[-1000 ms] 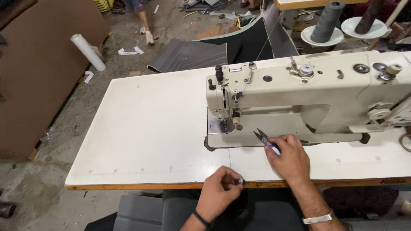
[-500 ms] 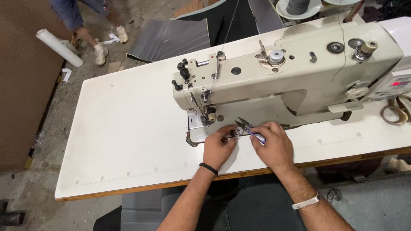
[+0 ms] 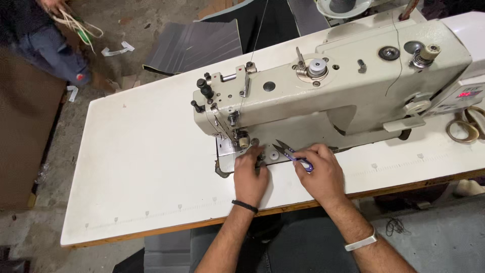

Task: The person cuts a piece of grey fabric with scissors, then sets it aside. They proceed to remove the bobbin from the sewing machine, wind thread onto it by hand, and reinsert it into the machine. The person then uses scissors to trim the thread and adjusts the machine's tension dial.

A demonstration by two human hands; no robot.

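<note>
As a cream industrial sewing machine [image 3: 333,91] stands on a white work table [image 3: 146,162], a person seated at the table's near edge works with both hands at the metal plate [image 3: 226,159] below the machine's needle end. The left hand [image 3: 250,174], a dark band at its wrist, lies palm down just in front of that plate, its fingers curled onto a small dark part; what exactly they pinch cannot be told. The right hand [image 3: 321,174], just right of the left and below the machine's arm, grasps purple-handled thread snips [image 3: 293,155], blades pointing up-left toward the needle end. Judged from this, the work wants the left fingers steady and low while the snips stay angled clear of them. Large scissors [image 3: 465,126] rest near the machine's right end. Another person's legs [image 3: 55,50] show on the floor beyond the table's far left corner.
</note>
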